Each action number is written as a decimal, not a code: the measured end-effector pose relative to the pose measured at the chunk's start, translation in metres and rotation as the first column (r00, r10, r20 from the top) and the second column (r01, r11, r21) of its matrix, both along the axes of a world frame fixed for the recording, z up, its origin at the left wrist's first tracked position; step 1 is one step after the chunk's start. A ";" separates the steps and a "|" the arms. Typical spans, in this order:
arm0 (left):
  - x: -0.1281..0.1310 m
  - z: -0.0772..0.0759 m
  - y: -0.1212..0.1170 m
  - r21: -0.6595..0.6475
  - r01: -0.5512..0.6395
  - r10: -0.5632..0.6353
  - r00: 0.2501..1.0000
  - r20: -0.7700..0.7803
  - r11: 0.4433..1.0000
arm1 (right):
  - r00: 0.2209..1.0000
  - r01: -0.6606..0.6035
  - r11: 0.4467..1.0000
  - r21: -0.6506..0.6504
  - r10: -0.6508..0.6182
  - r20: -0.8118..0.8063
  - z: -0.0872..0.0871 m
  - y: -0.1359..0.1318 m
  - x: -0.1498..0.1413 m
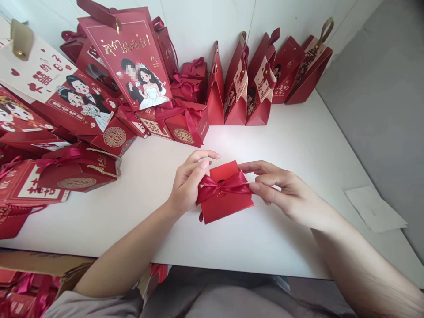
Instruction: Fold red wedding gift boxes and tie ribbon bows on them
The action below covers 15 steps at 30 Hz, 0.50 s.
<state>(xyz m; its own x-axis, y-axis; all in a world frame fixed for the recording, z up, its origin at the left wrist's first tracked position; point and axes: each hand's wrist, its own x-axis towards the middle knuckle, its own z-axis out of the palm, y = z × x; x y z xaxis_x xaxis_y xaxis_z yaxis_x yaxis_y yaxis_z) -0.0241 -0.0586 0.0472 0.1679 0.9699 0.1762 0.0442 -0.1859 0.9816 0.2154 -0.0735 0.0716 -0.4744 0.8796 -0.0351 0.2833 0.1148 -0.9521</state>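
A small flat red gift box (225, 207) with a dark red satin ribbon bow (222, 187) lies on the white table (298, 145) in front of me. My left hand (187, 183) pinches the left loop of the bow with thumb and fingers closed. My right hand (281, 190) pinches the right end of the ribbon at the box's right edge, other fingers stretched out.
Many red wedding gift boxes and bags crowd the left and back: a ribboned box (185, 121), a tall printed bag (132, 57), a row of bags (265, 75) against the wall. A white paper sheet (374, 207) lies at right. A cardboard carton (36, 274) stands below left.
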 end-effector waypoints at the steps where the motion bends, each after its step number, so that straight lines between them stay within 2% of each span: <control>1: -0.001 0.001 0.001 -0.004 0.041 -0.041 0.999 0.006 0.999 | 1.000 0.019 1.000 -0.011 -0.019 -0.001 0.000 0.001 0.002; 6: -0.008 0.003 0.006 -0.107 0.265 -0.257 0.963 0.080 0.958 | 0.980 0.160 0.987 -0.021 -0.161 -0.117 -0.008 0.007 0.004; 11: -0.011 0.005 0.008 -0.128 0.398 -0.392 0.917 0.073 0.908 | 0.983 0.061 0.998 -0.016 -0.063 -0.171 -0.011 0.002 -0.006; 15: -0.011 0.005 0.007 -0.146 0.439 -0.428 0.898 0.102 0.887 | 0.983 0.033 0.996 -0.081 -0.047 -0.178 -0.010 -0.001 -0.011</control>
<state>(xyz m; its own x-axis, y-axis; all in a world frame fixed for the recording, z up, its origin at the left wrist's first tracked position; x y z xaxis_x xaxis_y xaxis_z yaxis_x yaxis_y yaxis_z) -0.0351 -0.0512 0.0519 0.5715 0.8191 0.0488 -0.0691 -0.0112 0.9975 0.2046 -0.0747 0.0615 -0.4439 0.8958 -0.0209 0.1097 0.0312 -0.9935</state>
